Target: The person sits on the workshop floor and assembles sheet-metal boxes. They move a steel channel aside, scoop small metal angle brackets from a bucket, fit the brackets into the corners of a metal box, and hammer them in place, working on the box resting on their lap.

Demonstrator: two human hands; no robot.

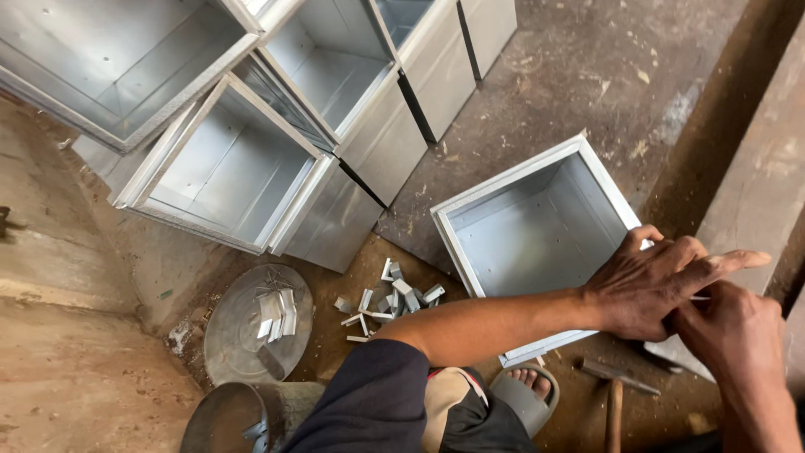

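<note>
An open square box of grey sheet metal (pixel 503 239) sits on the dirt floor in front of me. My left hand (pixel 662 281) reaches across it and presses on its near right corner, index finger stretched out. My right hand (pixel 738 331) sits just behind and under the left, fingers closed at the same corner; whatever it pinches is hidden. A hammer (pixel 616 394) with a wooden handle lies on the floor below both hands.
Several finished metal boxes (pixel 226 168) are stacked at the upper left. Small bent metal clips (pixel 390 302) are scattered on the floor, more on a round metal lid (pixel 251 327). My sandalled foot (pixel 528 386) rests by the box. A concrete ledge (pixel 755 168) runs along the right.
</note>
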